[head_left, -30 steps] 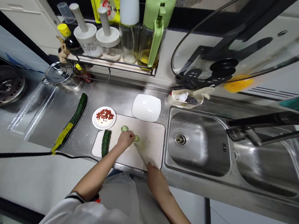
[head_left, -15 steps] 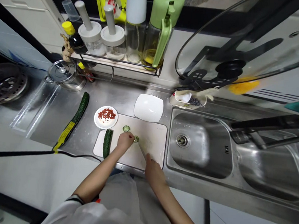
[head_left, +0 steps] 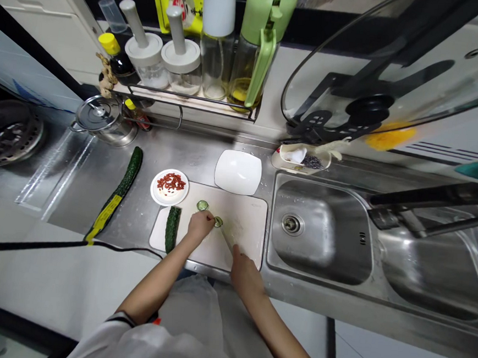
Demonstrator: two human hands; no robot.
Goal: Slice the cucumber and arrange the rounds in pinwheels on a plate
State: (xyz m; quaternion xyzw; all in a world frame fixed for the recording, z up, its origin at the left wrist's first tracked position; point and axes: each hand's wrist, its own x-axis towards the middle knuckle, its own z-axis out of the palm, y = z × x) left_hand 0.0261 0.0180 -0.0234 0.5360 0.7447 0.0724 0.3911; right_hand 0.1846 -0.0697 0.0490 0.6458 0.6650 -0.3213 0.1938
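Observation:
My right hand [head_left: 247, 273] is wrapped round the handle of a knife [head_left: 226, 241], whose blade points up and left over the white cutting board [head_left: 246, 218]. The knife's tip reaches a thin round cucumber slice [head_left: 218, 222]. My left hand [head_left: 200, 227] pinches that slice at its left edge with the fingertips. Another round cucumber piece [head_left: 203, 205] lies on the board just beyond my left hand. A dark green length of cucumber [head_left: 171, 229] rests at the board's left side, left of my left wrist.
Behind the board stand a plate of chopped red pieces [head_left: 162, 196] and a white dish [head_left: 238, 171]. A whole cucumber [head_left: 128, 178] with a yellow label lies left. The sink [head_left: 321, 235] is right. A lidded pot [head_left: 113, 127] and a condiment rack [head_left: 211, 105] stand behind.
Almost nothing differs. Both hands and the knife stay nearly in place, with only a very slight shift at the fingertips and the slice.

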